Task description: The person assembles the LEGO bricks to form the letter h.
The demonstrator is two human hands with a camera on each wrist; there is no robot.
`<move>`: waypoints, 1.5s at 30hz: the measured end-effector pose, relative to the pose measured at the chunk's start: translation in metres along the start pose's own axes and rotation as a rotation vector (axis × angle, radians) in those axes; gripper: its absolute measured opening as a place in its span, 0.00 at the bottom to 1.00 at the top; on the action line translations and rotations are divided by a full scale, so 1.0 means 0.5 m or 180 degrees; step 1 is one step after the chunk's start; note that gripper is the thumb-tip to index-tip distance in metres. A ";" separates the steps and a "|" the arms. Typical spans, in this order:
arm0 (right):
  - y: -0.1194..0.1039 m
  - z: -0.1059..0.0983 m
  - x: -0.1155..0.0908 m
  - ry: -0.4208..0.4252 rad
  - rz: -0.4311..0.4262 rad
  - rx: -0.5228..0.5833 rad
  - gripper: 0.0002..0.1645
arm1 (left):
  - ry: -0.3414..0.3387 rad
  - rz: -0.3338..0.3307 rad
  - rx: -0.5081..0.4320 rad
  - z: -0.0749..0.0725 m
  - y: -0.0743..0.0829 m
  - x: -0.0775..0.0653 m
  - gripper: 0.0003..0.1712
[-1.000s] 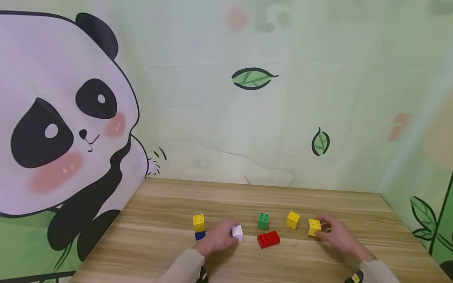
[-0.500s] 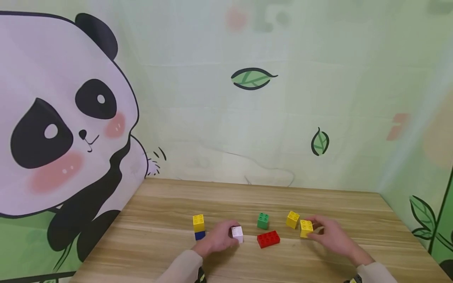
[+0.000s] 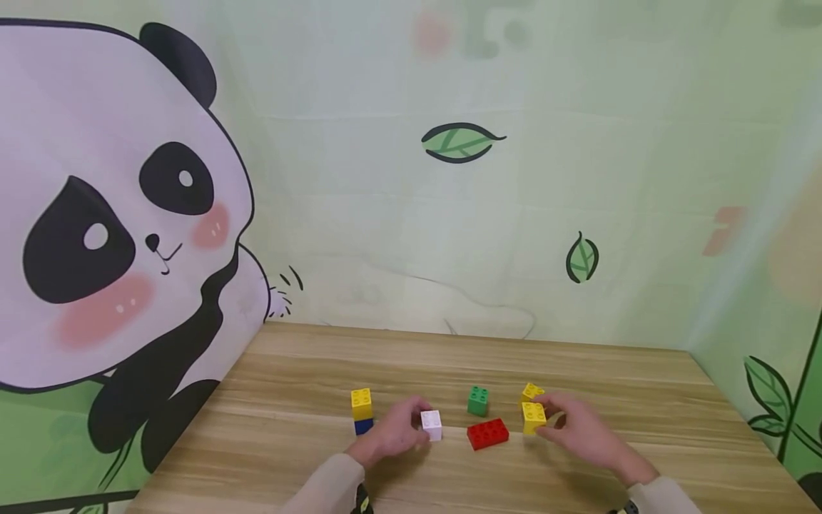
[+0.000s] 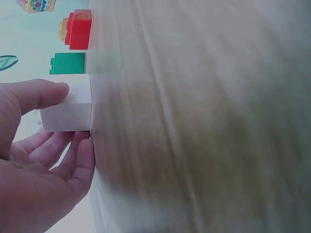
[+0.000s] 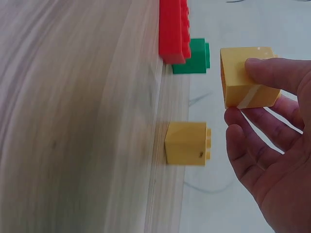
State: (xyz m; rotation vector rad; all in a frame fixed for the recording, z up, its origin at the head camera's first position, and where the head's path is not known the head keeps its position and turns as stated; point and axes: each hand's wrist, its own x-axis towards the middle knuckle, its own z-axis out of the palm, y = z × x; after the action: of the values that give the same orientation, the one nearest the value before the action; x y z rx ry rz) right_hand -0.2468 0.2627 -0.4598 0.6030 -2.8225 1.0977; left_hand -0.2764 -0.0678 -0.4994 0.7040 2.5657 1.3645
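My left hand (image 3: 394, 430) pinches a white toy building brick (image 4: 68, 116) between thumb and fingers, its base on the table in the left wrist view. My right hand (image 3: 584, 432) grips a yellow building brick (image 5: 250, 77) by its sides, raised above the tabletop with its hollow underside partly showing. Behind it in the head view, a second yellow brick (image 3: 531, 390) stands on the table, partly covered. Between the hands lie a long red brick (image 3: 488, 433) and, farther back, a green brick (image 3: 478, 401).
To the left of my left hand, a yellow brick (image 3: 361, 403) sits stacked on a dark blue brick (image 3: 363, 426). The wooden table (image 3: 308, 357) ends at a cloth backdrop (image 3: 359, 178) printed with a panda and leaves.
My right hand has carried the yellow brick leftward, from the right of the standing yellow brick to in front of it. The left hand stays with the white brick.
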 end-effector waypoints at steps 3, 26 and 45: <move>-0.011 0.007 0.007 -0.0033 -0.0045 -0.0011 0.25 | 0.0012 -0.0030 -0.0100 -0.001 0.001 -0.001 0.20; -0.090 0.068 0.074 -0.0334 -0.0147 0.0267 0.26 | 0.0029 -0.0430 -0.0266 -0.001 0.016 0.010 0.17; -0.101 0.116 0.117 -0.0314 -0.0142 0.0319 0.25 | 0.0002 -0.0613 -0.0346 0.002 0.003 0.034 0.17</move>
State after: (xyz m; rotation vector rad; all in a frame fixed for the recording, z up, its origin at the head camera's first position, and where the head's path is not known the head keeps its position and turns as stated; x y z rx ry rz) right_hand -0.2768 0.1706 -0.4599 0.7444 -2.8338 1.2410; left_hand -0.2905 -0.0585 -0.4975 0.4263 2.4629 1.4267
